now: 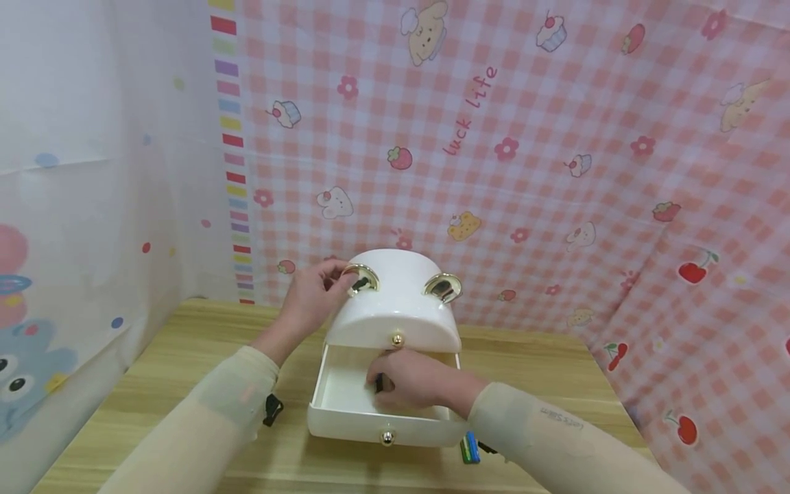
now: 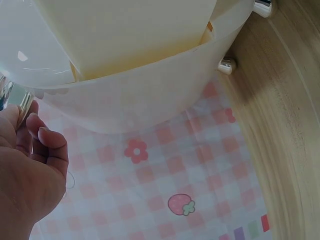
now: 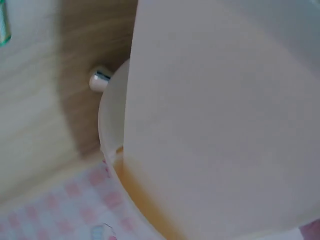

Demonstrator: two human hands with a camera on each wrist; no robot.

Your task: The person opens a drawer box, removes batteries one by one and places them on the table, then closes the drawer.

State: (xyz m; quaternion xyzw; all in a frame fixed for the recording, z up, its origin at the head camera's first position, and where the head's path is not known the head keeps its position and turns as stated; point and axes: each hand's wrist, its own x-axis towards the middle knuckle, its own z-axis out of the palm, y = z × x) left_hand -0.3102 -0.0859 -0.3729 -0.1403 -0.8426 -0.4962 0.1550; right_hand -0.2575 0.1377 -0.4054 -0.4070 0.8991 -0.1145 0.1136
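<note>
Head: the left hand [image 1: 311, 295] pinches a gold ear [image 1: 371, 276] of the white box [image 1: 391, 298] on the surface [image 1: 204, 363]; the right hand [image 1: 413, 379], inside its pulled-out drawer [image 1: 345, 422], seems to pinch a small dark item [image 1: 379, 384]. Left wrist: fingers [image 2: 54, 142] curl at that ear. Right wrist: the drawer's side.

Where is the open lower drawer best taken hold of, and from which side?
Probably by the round gold knob at the middle of the lower drawer's front panel, coming from the person's side. The knob sticks out toward the person and nothing covers it in the head view, while the right hand occupies the space inside.
</note>
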